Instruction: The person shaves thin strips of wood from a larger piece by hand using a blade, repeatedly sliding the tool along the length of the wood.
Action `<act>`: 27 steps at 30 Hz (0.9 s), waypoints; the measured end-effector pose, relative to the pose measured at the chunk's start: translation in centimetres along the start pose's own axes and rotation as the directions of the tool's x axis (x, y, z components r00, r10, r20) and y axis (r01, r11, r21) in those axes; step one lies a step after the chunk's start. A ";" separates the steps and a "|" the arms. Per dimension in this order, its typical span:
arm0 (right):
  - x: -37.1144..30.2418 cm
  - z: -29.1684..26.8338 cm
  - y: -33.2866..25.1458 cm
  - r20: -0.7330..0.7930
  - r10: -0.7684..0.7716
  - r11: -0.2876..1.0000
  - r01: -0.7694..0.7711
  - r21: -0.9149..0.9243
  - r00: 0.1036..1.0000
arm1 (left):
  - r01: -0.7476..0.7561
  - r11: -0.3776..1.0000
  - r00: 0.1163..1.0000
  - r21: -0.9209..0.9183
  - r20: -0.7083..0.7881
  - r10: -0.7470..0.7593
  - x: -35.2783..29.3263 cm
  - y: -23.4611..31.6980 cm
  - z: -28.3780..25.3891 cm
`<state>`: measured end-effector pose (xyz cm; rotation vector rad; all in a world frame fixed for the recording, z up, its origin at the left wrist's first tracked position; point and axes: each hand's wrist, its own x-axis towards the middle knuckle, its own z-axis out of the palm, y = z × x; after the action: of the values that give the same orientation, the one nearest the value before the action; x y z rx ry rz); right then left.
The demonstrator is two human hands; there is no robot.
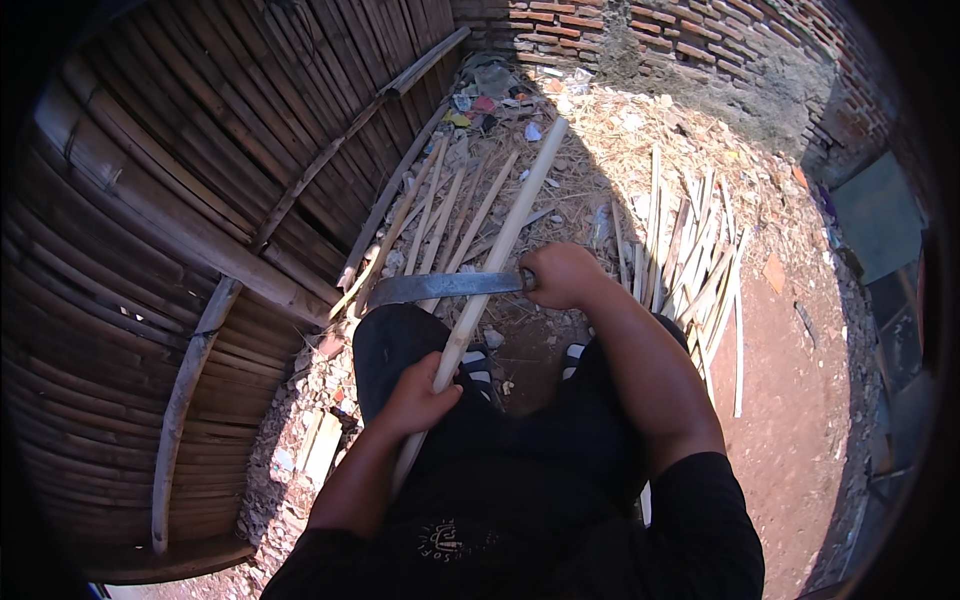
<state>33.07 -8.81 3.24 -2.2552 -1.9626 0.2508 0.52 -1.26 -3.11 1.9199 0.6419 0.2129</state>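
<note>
1. Nearest to us is our own dark clothing, with both forearms coming up from the lower edge over our bent knees.
2. Our left hand point(418, 398) is wrapped tight around the lower part of a long pale bamboo pole point(497, 250), fingers curled over it and pinning it against our left knee.
3. Our right hand point(562, 275) is clenched on the handle of a machete point(440, 287), whose grey blade lies crosswise to the left, its edge resting on the pole about midway up.
4. We judge that the shaving or splitting stroke is in hand. The next move seems to call for a firm left grip and a blade drawn away from the body, well clear of the left fingers.
5. The pole is straight, smooth and cream-coloured as if already stripped, and it runs from our lap up and to the right, its far end over the straw-littered ground point(600, 150).
6. To the right lies a loose pile of split bamboo strips point(690, 260), with a few more slats to the left of the pole.
7. A woven bamboo wall point(200, 200) fills the left side, and a brick wall point(640, 30) closes the far end.
</note>
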 end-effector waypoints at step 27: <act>0.4 -1.0 2.1 -0.106 0.278 0.941 -0.249 0.229 0.955 | -0.004 1.000 1.000 0.009 -0.015 0.004 -0.2 0.8 -0.2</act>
<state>35.38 -8.76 3.70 -2.3198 -1.4870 0.3106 0.52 -1.40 -2.29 1.9302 0.6501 0.2273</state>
